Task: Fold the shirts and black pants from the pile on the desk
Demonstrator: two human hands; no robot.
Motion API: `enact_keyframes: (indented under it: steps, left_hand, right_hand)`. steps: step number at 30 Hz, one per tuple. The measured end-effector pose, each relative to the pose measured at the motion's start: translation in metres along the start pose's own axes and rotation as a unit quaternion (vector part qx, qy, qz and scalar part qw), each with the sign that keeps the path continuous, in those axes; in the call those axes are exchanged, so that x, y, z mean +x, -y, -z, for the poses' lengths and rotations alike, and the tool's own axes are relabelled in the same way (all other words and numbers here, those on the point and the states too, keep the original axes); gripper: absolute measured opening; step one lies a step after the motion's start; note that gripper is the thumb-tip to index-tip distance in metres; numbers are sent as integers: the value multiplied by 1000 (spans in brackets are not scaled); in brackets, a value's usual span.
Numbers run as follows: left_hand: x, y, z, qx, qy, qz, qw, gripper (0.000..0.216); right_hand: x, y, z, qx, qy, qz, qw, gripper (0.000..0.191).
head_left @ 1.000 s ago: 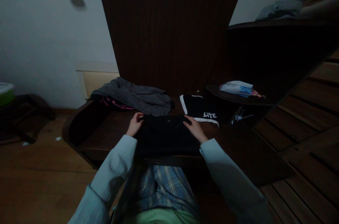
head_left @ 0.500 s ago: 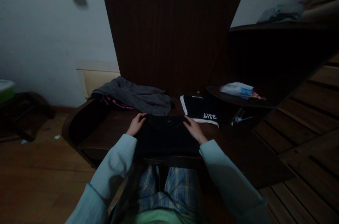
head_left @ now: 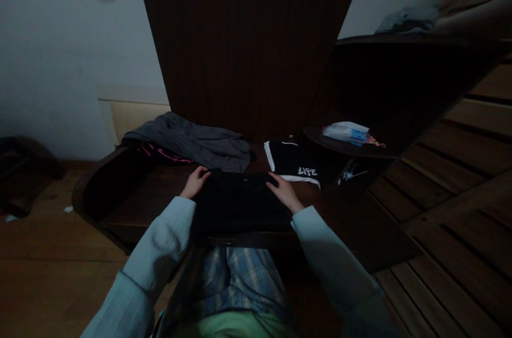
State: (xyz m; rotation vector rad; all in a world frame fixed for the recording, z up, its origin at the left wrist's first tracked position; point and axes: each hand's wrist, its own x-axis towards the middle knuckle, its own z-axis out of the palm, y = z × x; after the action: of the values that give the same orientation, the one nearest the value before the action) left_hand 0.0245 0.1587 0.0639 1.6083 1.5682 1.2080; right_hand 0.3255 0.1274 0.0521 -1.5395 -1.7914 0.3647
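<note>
A black garment (head_left: 240,200) lies flat on a low dark wooden table (head_left: 136,204) in front of me, its near edge hanging toward my lap. My left hand (head_left: 194,182) grips the garment's far left corner with curled fingers. My right hand (head_left: 282,192) holds the far right corner, fingers bent over the cloth. Both sleeves are pale blue. The room is dim and the cloth's details are hard to see.
A crumpled grey garment (head_left: 196,141) with pink-marked cloth beneath lies at the table's back left. A folded black piece with white trim and lettering (head_left: 294,167) sits back right. A plastic bag (head_left: 347,133) rests on a round shelf. A dark wardrobe (head_left: 248,45) stands behind.
Both hands stay on the black garment's far corners. The view has shifted slightly, so everything sits a little more to the left.
</note>
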Motion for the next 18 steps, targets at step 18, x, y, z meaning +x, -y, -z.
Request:
enact_keyframes:
  steps: [18]
  left_hand:
    - [4,5,-3,128,-3,-44,991,9]
  right_hand:
    - [-16,20,6,-66,129,172,974,56]
